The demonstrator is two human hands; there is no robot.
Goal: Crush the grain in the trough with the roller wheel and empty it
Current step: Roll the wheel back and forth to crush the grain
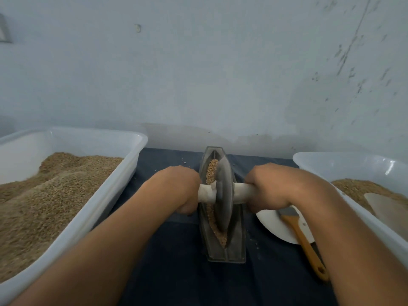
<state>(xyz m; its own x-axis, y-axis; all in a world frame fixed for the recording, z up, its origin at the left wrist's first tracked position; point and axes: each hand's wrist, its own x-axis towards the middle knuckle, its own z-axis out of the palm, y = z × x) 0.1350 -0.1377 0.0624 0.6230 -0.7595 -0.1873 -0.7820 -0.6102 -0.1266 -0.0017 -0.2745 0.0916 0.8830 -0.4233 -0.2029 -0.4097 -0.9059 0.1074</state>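
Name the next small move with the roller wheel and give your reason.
Probably roll the roller wheel forward along the trough: both hands, left and right, grip its handle, and whole-looking grain is heaped at the far end.

We see only our two forearms and hands, both bare from the bottom edge of the view up to the knuckles. No sleeves, cuffs or gloves reach into view. Our left hand (180,187) carries no watch, band or bracelet at the wrist, and neither does our right hand (268,186). We can make out no rings, though most of the fingers are hidden from us.
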